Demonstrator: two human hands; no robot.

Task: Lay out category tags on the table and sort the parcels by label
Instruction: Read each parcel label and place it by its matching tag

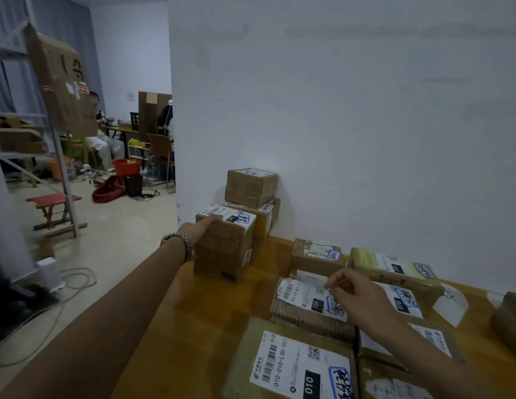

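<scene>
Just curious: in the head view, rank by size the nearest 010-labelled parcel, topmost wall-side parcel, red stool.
1. nearest brown cardboard 010-labelled parcel (closest, so inflated)
2=. topmost brown wall-side parcel, red-topped wooden stool: alike, unranked

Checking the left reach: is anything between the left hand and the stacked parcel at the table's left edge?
Nothing visible. The left hand touches the top parcel of that stack at its near left corner; the other parcels lie further right on the table.
</scene>
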